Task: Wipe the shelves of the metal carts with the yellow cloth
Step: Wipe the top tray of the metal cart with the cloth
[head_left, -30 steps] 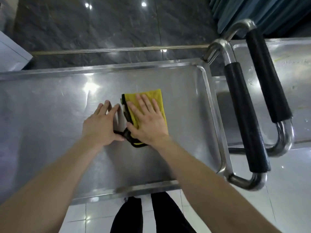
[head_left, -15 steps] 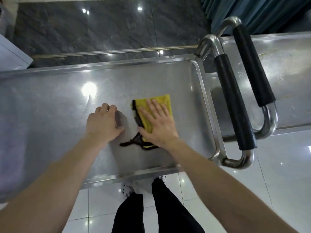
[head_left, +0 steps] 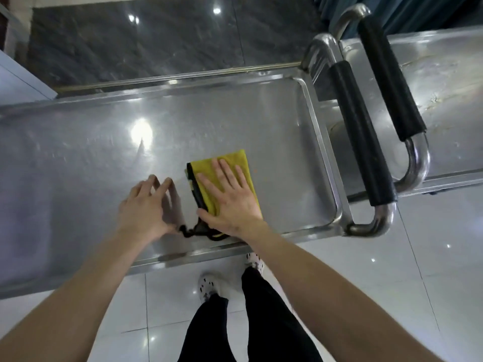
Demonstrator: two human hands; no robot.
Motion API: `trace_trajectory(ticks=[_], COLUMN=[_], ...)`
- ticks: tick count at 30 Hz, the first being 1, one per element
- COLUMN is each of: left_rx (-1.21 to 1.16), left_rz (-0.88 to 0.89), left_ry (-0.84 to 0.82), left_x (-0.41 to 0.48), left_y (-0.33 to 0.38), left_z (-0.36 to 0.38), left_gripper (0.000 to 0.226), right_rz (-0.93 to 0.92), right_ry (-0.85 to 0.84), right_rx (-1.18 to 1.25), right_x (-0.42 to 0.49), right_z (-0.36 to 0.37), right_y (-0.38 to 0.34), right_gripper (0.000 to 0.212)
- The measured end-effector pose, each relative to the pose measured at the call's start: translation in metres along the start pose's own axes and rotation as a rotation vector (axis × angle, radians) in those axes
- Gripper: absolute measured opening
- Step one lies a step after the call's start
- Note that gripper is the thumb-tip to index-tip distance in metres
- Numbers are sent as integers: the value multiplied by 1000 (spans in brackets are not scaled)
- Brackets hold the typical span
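Yellow cloth [head_left: 233, 160] | right hand [head_left: 230, 202] pressing it, fingers spread | left hand [head_left: 143, 207] fingers arched on shelf [head_left: 78, 165]

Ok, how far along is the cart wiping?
Done: nothing certain; the near cart's top shelf looks glossy, with no clear wiped patch. In hand: the right hand presses the yellow cloth flat near that shelf's right end, the left hand resting on bare steel beside it. Left: the second cart, whose shelf shows streaky marks.

Glossy white floor tiles [head_left: 431, 270], a dark marble surface [head_left: 156, 40] beyond, blue curtain [head_left: 418, 11] at upper right.
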State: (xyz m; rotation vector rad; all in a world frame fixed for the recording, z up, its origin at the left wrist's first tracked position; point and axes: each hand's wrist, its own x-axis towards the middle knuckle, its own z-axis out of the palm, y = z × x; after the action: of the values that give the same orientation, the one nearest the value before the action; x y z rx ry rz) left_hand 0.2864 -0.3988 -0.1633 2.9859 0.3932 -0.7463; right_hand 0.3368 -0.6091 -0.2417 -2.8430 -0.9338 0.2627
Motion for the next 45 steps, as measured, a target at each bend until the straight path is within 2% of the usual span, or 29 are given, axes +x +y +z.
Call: trace_trajectory(ticks=[2,5,8,10,13,15,18,20,23,26,28,30,32,33,35,37,39,40,43,45], left_rx=[6,-30,40,66,49,23,23,9,26,-4,-3,16,20,4,-17,8,9,3,-51,-38], left_rz=[33,87,154,157,162,184,196,170,39,-21,6,56,139,174,166,103,26,-4,-13,-7], left_ry=[-55,-118,-92,-79,-41,-8,-12,13,110,75,26,-37,-58,-41,41,78,44,20,-44,-24], left_x=[2,4,7,8,9,11,12,7,-5,-12,-11,-4,3,3,5,11,21,27,29,27], left_y=[-4,-24,-43,-43,-42,-47,-53,-52,-54,-59,-65,-78,-96,-103,-118,-126,-136,-141,-144,-141], left_z=[-4,-2,10,13,14,19,25,24,21,16,11,9,6,2,-1,-2,4,9,8,5], left_gripper=[145,146,145,145,141,139,142,143,149,142,141,139,127,114,102,126,153,159,160,157], right_rz=[169,472,573,490,179,88,99,301,588,699,612,352,138,94,62,64,231,357,698,786], right_ry=[38,4,47,60,-26,-61,14,29,-37,11,41,-17,-59,-75,-77,-33,8,36,37,59], right_rx=[-23,-154,-155,-79,-22,-4,29,1,-92,-117,-69,-37,6,26,24,-11,-48,-65,-55,-49], right_x=[-31,-87,-88,-65,-34,-29,-57,-93,-135,-122,-89,-54,-20,-8,4,-1,-16,-24,-37,-22], right_z=[-11,-32,-27,-14,10,15,13,-1,-25,-19,-5,12,22,23,22,18,9,3,-13,-12], right_y=[62,149,134,67,-59,-95,-42,30,120,105,36,-55,-137,-162,-172,-133,-64,-25,59,45], right_gripper=[90,94,93,94,91,87,87,88,95,99,98,95,92,91,94,97,98,100,107,108])
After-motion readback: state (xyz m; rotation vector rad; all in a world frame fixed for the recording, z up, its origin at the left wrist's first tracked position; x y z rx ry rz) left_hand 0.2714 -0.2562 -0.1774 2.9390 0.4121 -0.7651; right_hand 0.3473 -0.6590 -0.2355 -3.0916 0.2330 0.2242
